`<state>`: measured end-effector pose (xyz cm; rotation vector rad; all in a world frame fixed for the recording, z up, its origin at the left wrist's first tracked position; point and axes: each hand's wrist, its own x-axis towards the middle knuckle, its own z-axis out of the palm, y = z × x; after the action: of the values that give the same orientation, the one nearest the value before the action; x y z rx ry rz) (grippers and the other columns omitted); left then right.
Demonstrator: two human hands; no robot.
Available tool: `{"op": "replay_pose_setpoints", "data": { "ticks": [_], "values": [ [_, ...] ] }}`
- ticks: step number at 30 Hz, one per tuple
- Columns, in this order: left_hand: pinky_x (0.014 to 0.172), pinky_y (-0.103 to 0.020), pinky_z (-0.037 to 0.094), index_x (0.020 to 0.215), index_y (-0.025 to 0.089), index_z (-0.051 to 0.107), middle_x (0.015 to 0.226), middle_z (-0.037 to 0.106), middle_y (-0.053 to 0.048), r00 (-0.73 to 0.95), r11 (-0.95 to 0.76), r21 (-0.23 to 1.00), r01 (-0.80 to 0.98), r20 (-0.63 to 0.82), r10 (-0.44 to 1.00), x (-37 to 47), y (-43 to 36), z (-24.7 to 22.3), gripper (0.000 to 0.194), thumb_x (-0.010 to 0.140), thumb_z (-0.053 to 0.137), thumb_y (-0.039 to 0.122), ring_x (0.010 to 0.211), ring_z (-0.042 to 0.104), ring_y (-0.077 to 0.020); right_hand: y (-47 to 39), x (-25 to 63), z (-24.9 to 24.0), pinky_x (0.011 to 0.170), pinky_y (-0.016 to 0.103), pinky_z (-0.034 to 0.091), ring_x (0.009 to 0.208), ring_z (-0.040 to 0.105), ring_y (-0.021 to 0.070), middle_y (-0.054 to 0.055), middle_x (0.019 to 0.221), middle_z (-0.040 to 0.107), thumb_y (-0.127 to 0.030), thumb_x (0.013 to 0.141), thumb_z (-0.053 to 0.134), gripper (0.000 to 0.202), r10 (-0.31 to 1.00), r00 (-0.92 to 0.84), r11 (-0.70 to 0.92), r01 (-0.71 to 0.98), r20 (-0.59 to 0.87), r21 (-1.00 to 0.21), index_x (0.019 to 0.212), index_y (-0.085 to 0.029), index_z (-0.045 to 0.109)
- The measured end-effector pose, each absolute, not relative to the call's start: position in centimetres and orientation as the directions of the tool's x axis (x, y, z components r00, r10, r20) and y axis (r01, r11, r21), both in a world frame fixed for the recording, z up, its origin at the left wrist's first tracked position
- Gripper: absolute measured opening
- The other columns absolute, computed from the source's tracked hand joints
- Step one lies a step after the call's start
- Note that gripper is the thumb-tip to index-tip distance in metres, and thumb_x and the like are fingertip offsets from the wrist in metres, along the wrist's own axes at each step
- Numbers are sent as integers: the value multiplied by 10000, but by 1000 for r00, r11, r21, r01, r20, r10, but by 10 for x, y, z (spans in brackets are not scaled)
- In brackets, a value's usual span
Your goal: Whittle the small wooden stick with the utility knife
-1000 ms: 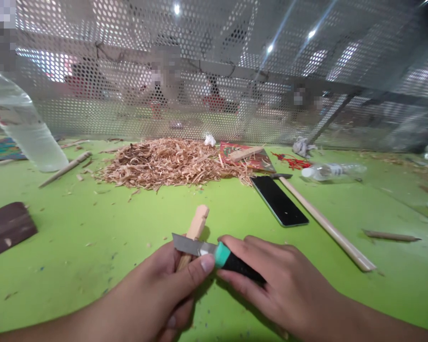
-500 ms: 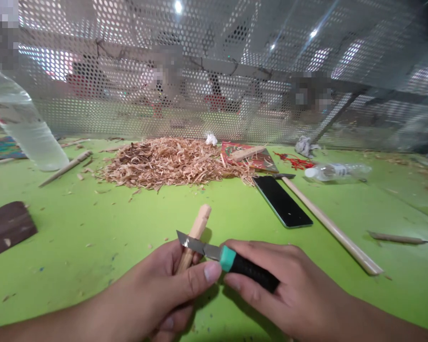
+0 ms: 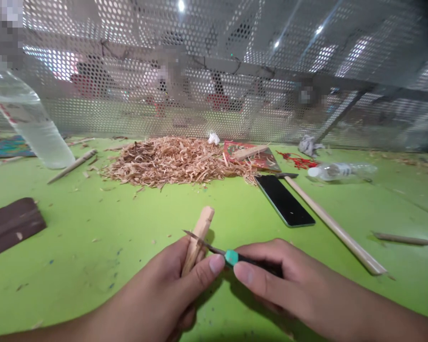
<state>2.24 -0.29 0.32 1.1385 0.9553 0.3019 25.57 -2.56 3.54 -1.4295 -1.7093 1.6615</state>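
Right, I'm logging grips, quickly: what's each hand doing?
Left hand: closed on the wood piece.
Right hand: closed around the knife.

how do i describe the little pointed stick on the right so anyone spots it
On the green table, find the long pale handle beside the black phone. Right of it lies the pointed stick, much shorter, thinner and darker than that handle.

A perforated metal screen (image 3: pixel 128 104) stands behind a bright green tabletop (image 3: pixel 128 209) under small white lights (image 3: pixel 180 5)
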Motion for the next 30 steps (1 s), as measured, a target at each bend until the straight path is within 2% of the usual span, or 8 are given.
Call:
{"op": "replay_pose_setpoints", "data": {
  "ticks": [3, 12, 18, 22, 27, 30],
  "values": [
    [434, -201, 274, 885, 246, 484, 548, 435, 118, 577, 370, 893, 256, -448, 682, 23, -4, 2, 623, 921, 525, 867, 471, 328, -75, -25, 258, 32, 447, 194, 299, 492, 351, 89, -89, 577, 409, -648, 1006, 680, 499, 775, -448, -293, 369, -445, -882, 802, -207, 570],
    [457, -237, 268, 938, 244, 510, 601, 375, 117, 598, 347, 917, 199, -394, 698, 27, -8, -1, 596, 950, 512, 839, 523, 300, -102, -26, 254, 29, 434, 164, 317, 447, 346, 65, -99, 546, 433, -725, 985, 654, 557, 724, -495, -409, 252, -480, -877, 803, -214, 525],
    [478, -260, 247, 957, 239, 524, 656, 371, 99, 647, 348, 923, 167, -369, 667, 26, -8, 1, 548, 985, 529, 787, 558, 292, -107, -26, 253, 33, 371, 122, 286, 401, 300, 40, -106, 539, 460, -819, 902, 678, 618, 641, -508, -572, 184, -575, -800, 835, -225, 520],
    [466, -252, 244, 982, 234, 527, 675, 372, 98, 657, 351, 924, 149, -358, 664, 28, -5, 1, 522, 993, 557, 755, 545, 278, -97, -27, 252, 33, 361, 105, 292, 389, 292, 28, -104, 558, 488, -831, 882, 688, 622, 616, -504, -626, 154, -606, -764, 878, -226, 542],
    [459, -234, 258, 1080, 221, 559, 825, 520, 56, 697, 379, 920, 98, -335, 634, 28, -4, -2, 521, 989, 595, 732, 549, 321, -76, -25, 252, 34, 316, 94, 250, 361, 265, 29, -102, 549, 510, -818, 876, 703, 613, 566, -508, -691, 136, -649, -710, 1001, -223, 627],
    [441, -217, 245, 1068, 223, 566, 870, 557, 51, 698, 397, 912, 104, -351, 624, 27, -3, -1, 531, 987, 581, 747, 528, 311, -57, -23, 252, 36, 310, 103, 250, 346, 280, 36, -89, 538, 523, -801, 919, 653, 620, 545, -509, -701, 159, -666, -695, 1061, -198, 681]
  ]
}}
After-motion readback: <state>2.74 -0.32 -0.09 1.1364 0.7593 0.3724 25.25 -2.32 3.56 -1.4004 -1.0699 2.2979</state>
